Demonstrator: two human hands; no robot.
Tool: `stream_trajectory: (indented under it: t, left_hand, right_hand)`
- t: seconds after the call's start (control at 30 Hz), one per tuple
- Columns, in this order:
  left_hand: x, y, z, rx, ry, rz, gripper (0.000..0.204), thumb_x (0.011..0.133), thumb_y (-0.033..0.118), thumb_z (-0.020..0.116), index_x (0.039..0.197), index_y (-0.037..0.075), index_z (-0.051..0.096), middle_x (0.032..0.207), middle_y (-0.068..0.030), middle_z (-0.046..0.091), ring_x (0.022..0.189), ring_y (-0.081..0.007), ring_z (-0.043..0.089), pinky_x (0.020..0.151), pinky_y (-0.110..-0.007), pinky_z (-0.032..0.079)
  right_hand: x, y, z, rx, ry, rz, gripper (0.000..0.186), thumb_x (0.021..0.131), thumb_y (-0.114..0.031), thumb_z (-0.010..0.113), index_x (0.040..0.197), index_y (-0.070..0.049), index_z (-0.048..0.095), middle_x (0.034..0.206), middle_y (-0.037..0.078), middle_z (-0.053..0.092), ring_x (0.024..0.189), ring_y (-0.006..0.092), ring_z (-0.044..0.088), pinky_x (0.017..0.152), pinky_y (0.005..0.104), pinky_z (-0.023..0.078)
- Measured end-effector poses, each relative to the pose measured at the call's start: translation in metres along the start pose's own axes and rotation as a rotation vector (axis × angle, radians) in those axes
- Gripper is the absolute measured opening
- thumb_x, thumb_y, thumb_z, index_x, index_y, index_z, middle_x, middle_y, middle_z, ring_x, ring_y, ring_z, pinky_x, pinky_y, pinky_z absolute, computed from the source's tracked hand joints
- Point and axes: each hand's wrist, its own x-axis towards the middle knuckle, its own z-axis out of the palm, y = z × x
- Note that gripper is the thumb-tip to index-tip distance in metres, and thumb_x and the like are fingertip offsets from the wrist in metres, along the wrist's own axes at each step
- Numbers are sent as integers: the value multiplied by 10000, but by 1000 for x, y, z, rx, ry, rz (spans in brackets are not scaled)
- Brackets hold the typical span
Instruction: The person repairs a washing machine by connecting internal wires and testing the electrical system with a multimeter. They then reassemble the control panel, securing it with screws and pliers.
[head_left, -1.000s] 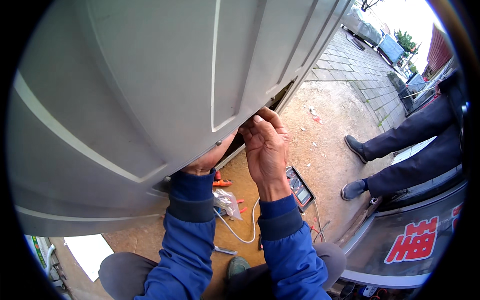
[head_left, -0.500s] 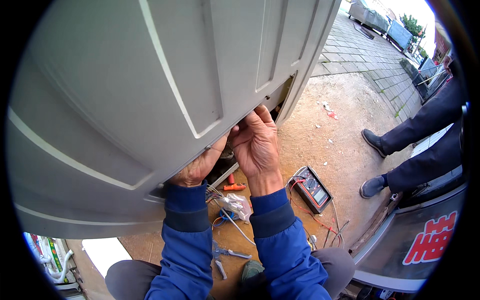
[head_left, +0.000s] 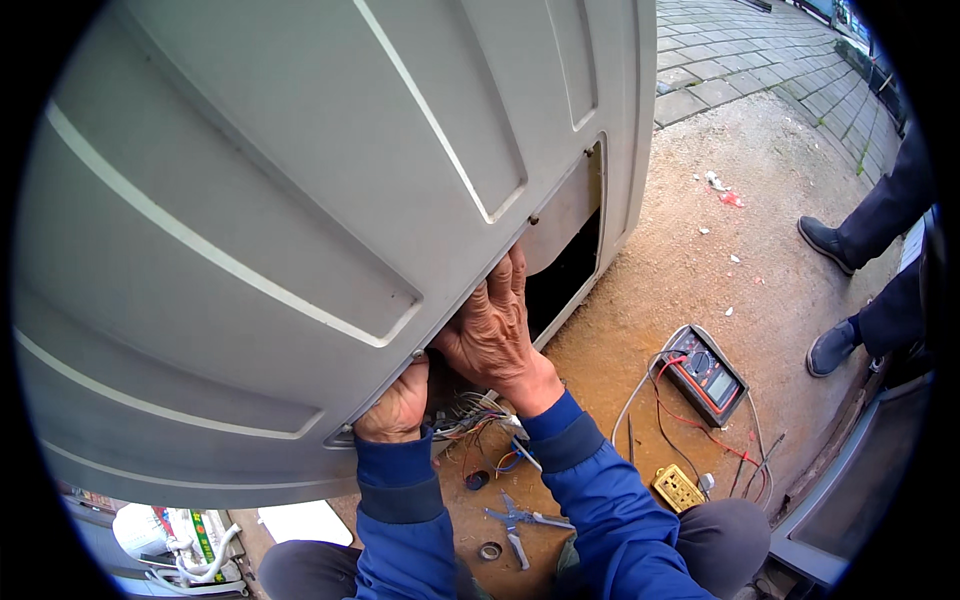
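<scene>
A large grey ribbed metal panel (head_left: 300,200) leans over my hands, with an opening along its lower edge. My left hand (head_left: 397,405) reaches into the opening beside a screw on the edge, and its fingers are hidden behind the metal. To its right, the back of my right hand (head_left: 500,340) faces me. Its fingers stretch upward together against the panel's edge, with the thumb side tucked into the gap. I see nothing held in it. Below my wrists, a bundle of loose coloured wires (head_left: 475,418) spills out of the opening.
Wire pliers (head_left: 516,520) lie spread on the ground near a roll of tape (head_left: 489,551). To the right are a multimeter (head_left: 718,382) with red and black leads and a yellow socket block (head_left: 678,488). Another person's shoes (head_left: 828,345) stand at the far right.
My right hand has turned from showing its palm side to showing its back, its fingers now stretched at the panel edge. The view has shifted, and the socket block and tape roll now show.
</scene>
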Motion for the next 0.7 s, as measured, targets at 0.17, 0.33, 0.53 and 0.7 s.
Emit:
stream_trajectory:
  t: [0.17, 0.33, 0.53, 0.7]
  left_hand:
    - [-3, 3, 3, 83, 91, 18, 530, 978, 370, 669, 1419, 98, 561, 1397, -102, 629, 1273, -284, 616, 1060, -486, 558]
    - [-7, 2, 5, 504, 189, 137, 716, 874, 500, 742, 1449, 129, 532, 1432, -80, 591, 1338, -283, 548, 1125, -499, 468]
    - [-4, -1, 12, 648, 184, 120, 828, 832, 594, 727, 1490, 155, 481, 1475, -77, 540, 1401, -290, 474, 1174, -510, 385]
    - [3, -10, 15, 657, 158, 149, 854, 826, 631, 707, 1495, 153, 474, 1503, -90, 511, 1424, -295, 447, 1201, -506, 336]
  right_hand:
    - [10, 5, 4, 65, -16, -49, 893, 755, -378, 833, 1530, -159, 446, 1573, 201, 355, 1457, 483, 315, 1184, 612, 276]
    - [24, 4, 4, 158, -34, -63, 711, 747, -344, 832, 1379, -119, 600, 1472, 217, 465, 1358, 467, 430, 1147, 611, 308]
    - [36, -4, 12, 31, -21, -98, 681, 824, -428, 723, 1408, -115, 566, 1437, 166, 529, 1342, 391, 485, 1127, 570, 369]
    - [47, -5, 9, -12, -5, -107, 623, 877, -446, 644, 1401, -122, 553, 1431, 144, 526, 1303, 346, 499, 1091, 513, 405]
